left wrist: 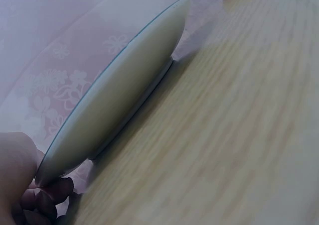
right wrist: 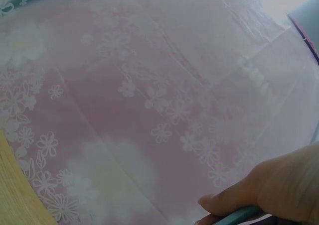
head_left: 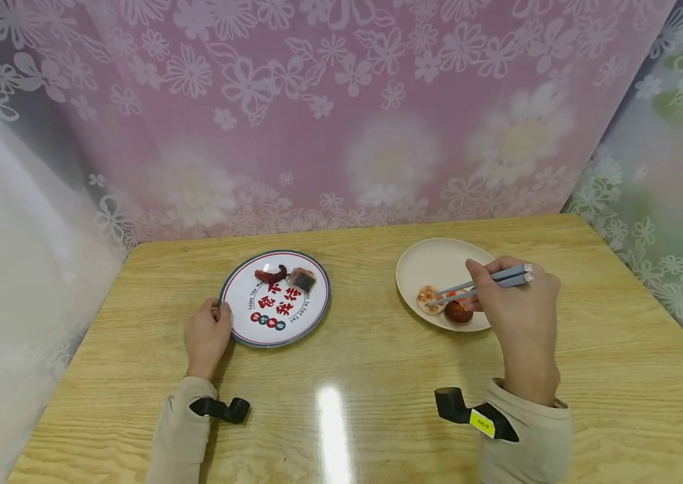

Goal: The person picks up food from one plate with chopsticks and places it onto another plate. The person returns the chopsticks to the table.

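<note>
Floral cloth (head_left: pixel 317 168) is backing a delicate moment at the beige plate (head_left: pixel 435 259)

Inside that plate, chopsticks (head_left: pixel 509 273) are meeting a pale round piece (head_left: pixel 424 297); the right hand (head_left: pixel 519 306) is gripping them. Left of the beige plate, the left hand (head_left: pixel 208 336) is pinching the rim of the printed plate (head_left: pixel 311 316). Danger's lurking: uneven pressure could be sending that piece skidding into the brown piece (head_left: pixel 458 312)!

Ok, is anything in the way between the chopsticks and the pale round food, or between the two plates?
Nothing visible: the chopsticks in the right hand have their tips at the pale round food on the beige plate. Between that plate and the white plate there's only table.
</note>
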`<state>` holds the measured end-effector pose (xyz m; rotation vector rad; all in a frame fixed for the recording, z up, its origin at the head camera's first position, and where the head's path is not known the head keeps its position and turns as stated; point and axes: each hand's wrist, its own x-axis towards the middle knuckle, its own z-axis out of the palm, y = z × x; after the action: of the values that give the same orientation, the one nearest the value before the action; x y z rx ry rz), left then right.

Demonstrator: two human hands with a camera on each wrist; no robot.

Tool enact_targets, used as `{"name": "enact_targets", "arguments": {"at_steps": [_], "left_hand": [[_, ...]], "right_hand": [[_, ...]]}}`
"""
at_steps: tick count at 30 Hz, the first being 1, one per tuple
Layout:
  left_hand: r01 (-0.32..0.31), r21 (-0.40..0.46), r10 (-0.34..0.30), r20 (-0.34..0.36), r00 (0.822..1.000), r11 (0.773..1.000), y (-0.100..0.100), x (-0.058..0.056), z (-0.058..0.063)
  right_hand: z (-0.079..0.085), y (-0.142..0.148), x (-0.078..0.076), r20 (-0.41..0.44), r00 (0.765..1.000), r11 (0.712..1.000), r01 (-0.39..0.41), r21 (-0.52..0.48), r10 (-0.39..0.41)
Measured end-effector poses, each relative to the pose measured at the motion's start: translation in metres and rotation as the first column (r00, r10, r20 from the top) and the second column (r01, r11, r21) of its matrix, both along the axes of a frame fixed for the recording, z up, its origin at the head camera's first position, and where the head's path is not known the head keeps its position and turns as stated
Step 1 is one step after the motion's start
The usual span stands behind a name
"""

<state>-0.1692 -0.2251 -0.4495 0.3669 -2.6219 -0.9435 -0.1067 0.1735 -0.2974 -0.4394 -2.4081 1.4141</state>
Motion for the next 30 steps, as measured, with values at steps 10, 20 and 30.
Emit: {"name": "enact_targets", "arguments": {"at_steps": [10,20,30], "left_hand": [[0.004,0.008,-0.004,0.002,1.000,1.000,0.001,0.001,0.001],[0.005,0.011,-0.005,0.007,1.000,1.000,0.001,0.002,0.001],[-0.004,0.013,0.003,0.017,1.000,1.000,0.001,0.001,0.001]], "right_hand": [[0.001,-0.003,0.000,-0.003,1.000,1.000,-0.005,-0.009,0.005],[0.001,-0.006,0.000,-0.008,0.999,0.998,-0.031,0.047,0.032],[0.005,-0.011,-0.005,0.099,0.993,0.995,-0.073,0.061,0.067]]}}
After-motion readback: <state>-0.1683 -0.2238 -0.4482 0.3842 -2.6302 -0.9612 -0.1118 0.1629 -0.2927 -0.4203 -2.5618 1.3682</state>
